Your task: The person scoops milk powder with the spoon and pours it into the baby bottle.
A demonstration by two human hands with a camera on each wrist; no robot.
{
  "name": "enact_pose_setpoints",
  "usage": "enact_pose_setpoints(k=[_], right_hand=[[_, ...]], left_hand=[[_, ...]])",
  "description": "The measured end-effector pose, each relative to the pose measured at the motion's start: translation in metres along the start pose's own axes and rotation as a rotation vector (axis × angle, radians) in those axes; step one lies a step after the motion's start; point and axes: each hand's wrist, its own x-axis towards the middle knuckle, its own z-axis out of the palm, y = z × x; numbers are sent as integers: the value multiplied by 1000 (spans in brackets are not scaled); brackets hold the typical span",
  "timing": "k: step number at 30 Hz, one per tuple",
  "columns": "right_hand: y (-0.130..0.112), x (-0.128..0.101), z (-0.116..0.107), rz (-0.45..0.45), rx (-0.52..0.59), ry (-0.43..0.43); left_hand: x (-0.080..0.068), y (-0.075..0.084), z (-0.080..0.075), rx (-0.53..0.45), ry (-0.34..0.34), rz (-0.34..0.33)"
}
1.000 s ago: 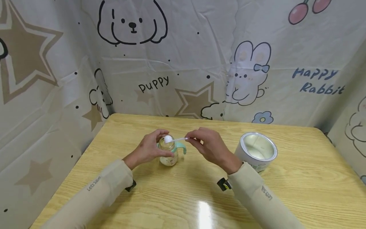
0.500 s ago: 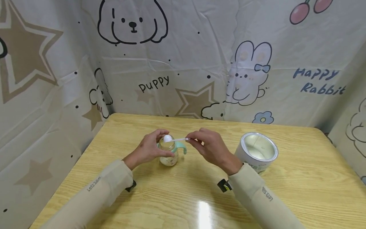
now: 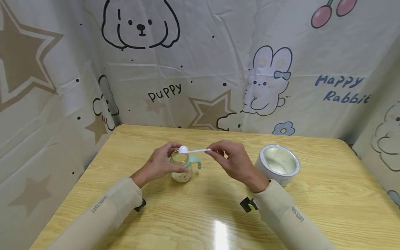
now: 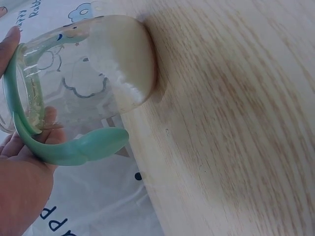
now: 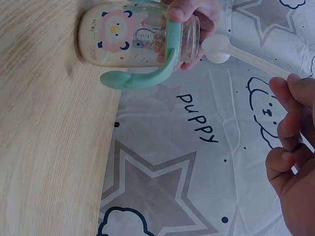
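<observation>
**Head view: scoop poised over an open baby bottle**

Head camera shows the small clear baby bottle standing upright near the middle of the wooden table, with the left hand curled round its neck and shoulder. The right hand pinches the far end of a white plastic scoop between thumb and fingertips, so that the bowl of the scoop sits just above the bottle's open mouth, level rather than tipped. An open tin stands on the table to the right of that hand, apart from it.

From the right wrist camera the bottle shows a printed cartoon face and mint-green loop handles springing from a collar at the neck; the scoop hangs just beside the rim. The left wrist camera shows a pale, powdery layer settled in the bottle's base, and fingers of the left hand lying against the handle.

The bottle looks light and rigid, its smooth wall likely slippery, and with so little in it, easy to tip; the neck collar, or one of the handles, seems the safest hold. The scoop looks very light, its thin handle perhaps flexible, so a pinch near the handle's end suits it, kept level while it carries anything.
</observation>
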Motion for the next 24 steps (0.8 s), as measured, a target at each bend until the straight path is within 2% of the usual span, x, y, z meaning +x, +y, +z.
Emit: enact_pose_setpoints(k=[8, 17, 24], right_hand=[[0, -4, -8, 37, 39, 43], [-7, -13, -32, 143, 1, 46], [-8, -19, -50, 152, -33, 51]], left_hand=[[-1, -2, 0, 4, -6, 5], [-1, -1, -1, 5, -23, 18], [-1, 0, 0, 21, -11, 7]])
